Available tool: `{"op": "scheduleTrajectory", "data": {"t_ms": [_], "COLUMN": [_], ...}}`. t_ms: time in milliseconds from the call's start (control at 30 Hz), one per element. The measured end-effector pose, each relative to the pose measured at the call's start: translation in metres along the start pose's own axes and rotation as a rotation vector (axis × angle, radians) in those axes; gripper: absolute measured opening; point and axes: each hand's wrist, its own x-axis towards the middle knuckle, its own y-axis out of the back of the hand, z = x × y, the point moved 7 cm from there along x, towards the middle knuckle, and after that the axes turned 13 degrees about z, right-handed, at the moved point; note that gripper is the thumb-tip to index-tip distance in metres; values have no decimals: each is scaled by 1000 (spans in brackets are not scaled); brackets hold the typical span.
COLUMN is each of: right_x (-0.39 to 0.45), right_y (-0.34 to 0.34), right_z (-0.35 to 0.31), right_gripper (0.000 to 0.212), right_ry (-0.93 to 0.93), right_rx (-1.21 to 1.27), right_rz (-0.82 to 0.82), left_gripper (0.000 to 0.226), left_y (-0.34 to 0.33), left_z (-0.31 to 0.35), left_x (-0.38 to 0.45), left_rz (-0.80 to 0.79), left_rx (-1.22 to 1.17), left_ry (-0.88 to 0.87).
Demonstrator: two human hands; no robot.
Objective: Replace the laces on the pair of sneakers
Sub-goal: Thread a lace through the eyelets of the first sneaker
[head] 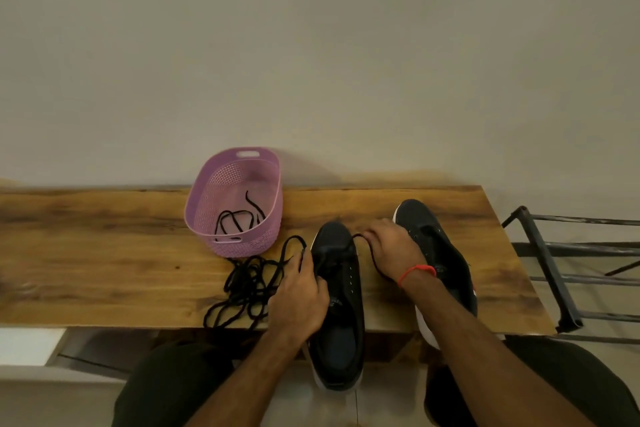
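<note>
- A wooden bench top (104, 253) is seen from above, running across the lower half of the frame against a plain wall
- Two black sneakers are set on it at lower centre, toes pointing away; the left sneaker (341, 322) overhangs the near edge, and the right sneaker (436, 246) lies just beside it, partly hidden by a forearm
- The left hand (299, 302) is curled against the side of the left sneaker, with a black lace (363, 246) pinched at the fingertips
- The right hand (391, 246) is curled over the toe end of the lace, which is pinched and drawn taut across the front eyelets; a red thread is worn on that wrist
- A loose tangle of laces (242, 291) is piled on the wood left of the shoes
- A lilac plastic basket (263, 246) stands behind the tangle, with one more black lace (239, 218) coiled inside
- A dark metal rack (554, 274) is seen at the right edge
- The lace is judged light, limp and prone to snagging, best held near its stiff tip; the sneaker is judged soft yet steady if braced at the sidewall
</note>
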Motion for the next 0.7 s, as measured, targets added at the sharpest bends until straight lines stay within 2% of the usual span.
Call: {"op": "scheduleTrajectory", "data": {"t_ms": [67,133,200,367,467,533,633,700], "right_x": [-2,-6,-9,5,0,-4,-4,-11], "right_y": [12,17,29,126,177,177,130,87], "right_z": [10,16,19,42,56,51,23,0], "right_gripper": [21,40,47,34,29,27,27,29], "right_ry": [-92,-97,-57,-160,-150,-71,28,124], "right_rx": [-24,-106,-253,-252,-221,-139,63,38], "right_rz": [51,-6,-4,434,647,601,295,101], "left_gripper": [55,55,55,60,61,62,58,54], "left_y": [0,-1,-1,3,3,3,1,0], "left_z": [1,2,1,-5,-7,-7,-3,-2], "left_x": [1,1,1,-1,-1,-1,-1,-1], "left_rz": [-1,-15,-29,-69,-84,-80,-56,-40], "left_rx": [-8,-6,3,20,12,14,3,-13], "left_ry": [-13,-10,-2,46,57,55,29,16]}}
